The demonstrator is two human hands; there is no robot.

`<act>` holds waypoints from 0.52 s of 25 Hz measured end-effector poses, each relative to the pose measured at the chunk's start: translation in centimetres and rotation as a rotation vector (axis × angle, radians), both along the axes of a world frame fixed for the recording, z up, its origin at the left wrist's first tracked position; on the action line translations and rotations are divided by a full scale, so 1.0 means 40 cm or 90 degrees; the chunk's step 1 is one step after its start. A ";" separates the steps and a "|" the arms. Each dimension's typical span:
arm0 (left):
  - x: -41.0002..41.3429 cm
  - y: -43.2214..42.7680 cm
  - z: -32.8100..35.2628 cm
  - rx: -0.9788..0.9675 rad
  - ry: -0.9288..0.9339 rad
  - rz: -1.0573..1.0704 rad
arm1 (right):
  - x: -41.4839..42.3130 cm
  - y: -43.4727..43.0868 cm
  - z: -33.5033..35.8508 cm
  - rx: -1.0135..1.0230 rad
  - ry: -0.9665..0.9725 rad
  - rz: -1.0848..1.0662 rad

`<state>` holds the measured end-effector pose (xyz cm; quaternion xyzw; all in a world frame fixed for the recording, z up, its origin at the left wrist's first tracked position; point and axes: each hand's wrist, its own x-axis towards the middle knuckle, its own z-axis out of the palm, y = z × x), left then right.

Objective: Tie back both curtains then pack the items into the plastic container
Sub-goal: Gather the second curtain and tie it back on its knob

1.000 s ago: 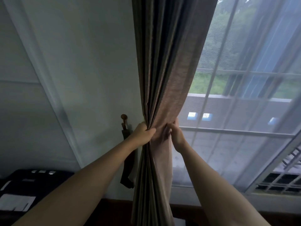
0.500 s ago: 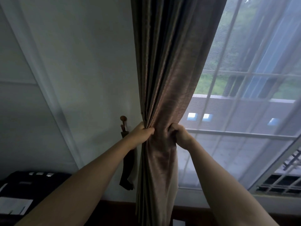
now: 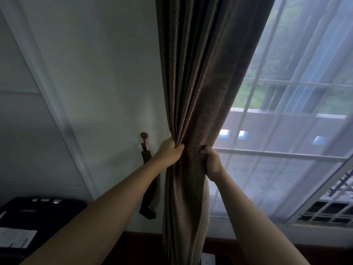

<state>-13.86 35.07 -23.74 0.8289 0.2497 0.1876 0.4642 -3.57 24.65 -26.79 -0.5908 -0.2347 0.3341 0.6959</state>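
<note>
Brown curtain (image 3: pixel 202 77) hung at the edge between white wall (image 3: pixel 99 73) and window, bunched into tight folds at mid-height. Left hand (image 3: pixel 168 152) gripped the left side of the bundle, fingers curled round the folds. Right hand (image 3: pixel 212 159) clenched the right side at about the same height, fingers wrapped into the cloth. The hands were close together, with a strip of fabric between them. Just left of the left hand, a round-headed hook (image 3: pixel 144 135) sat on the wall with a dark tieback strap (image 3: pixel 147 197) dangling from it (partly hidden behind the left forearm). Sheer white curtain (image 3: pixel 277 169) covered the window to the right. Black device (image 3: pixel 38 213) at lower left, kind unclear.
</note>
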 end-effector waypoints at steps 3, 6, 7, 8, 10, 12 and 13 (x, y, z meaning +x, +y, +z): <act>0.023 -0.002 0.008 0.108 0.026 0.008 | -0.034 -0.001 -0.041 0.096 -0.030 -0.047; 0.032 0.010 0.021 0.210 0.143 0.021 | -0.063 0.005 -0.091 0.085 -0.158 -0.128; 0.034 0.011 0.023 0.230 0.171 0.032 | -0.067 0.001 -0.110 0.057 -0.222 -0.163; 0.036 0.011 0.024 0.249 0.186 0.047 | -0.069 -0.003 -0.129 0.042 -0.287 -0.198; 0.037 0.005 0.025 0.261 0.199 0.072 | -0.077 -0.012 -0.158 0.008 -0.370 -0.246; 0.041 0.001 0.021 0.264 0.206 0.083 | -0.086 -0.021 -0.174 -0.058 -0.379 -0.279; 0.043 0.000 0.022 0.267 0.212 0.084 | -0.089 -0.021 -0.176 -0.087 -0.369 -0.287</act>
